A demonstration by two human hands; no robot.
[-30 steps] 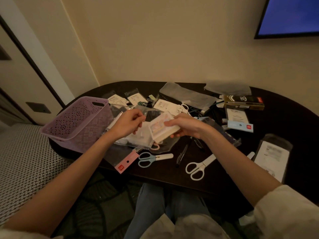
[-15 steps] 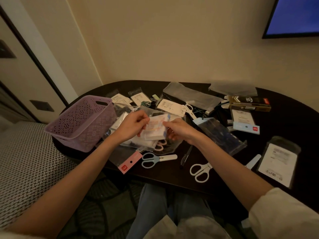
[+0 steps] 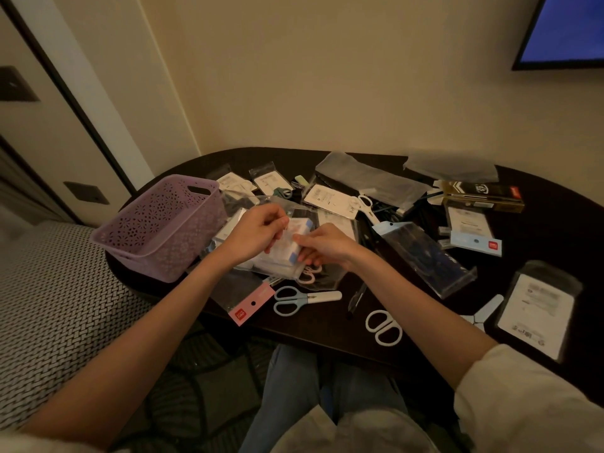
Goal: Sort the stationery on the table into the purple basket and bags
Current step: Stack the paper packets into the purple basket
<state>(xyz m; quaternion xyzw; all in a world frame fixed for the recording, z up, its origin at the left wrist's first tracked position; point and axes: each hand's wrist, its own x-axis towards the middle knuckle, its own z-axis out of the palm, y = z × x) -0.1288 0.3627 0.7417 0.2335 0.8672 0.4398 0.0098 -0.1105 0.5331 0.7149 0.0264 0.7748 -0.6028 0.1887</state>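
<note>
Both hands meet over the middle of the dark table (image 3: pixel 327 331). My left hand (image 3: pixel 258 232) pinches the upper edge of a small white packet (image 3: pixel 289 245), and my right hand (image 3: pixel 322 245) grips its right end. The packet is held just above a pile of clear plastic bags (image 3: pixel 277 266). The purple basket (image 3: pixel 163 223) stands to the left of my hands, upright and with nothing visible inside. Blue-handled scissors (image 3: pixel 302 299) and white-handled scissors (image 3: pixel 384 326) lie near the front edge.
Bagged stationery and clear bags cover the table's back half. A black and gold box (image 3: pixel 480 194) is at the back right, a long clear bag (image 3: pixel 425 256) right of my hands, a pink-tagged bag (image 3: pixel 250 304) at the front. A patterned bed sits left.
My hands and the white packet have shifted slightly left and closer together. The packet has turned from flat and facing up to more edge-on between my fingers.
</note>
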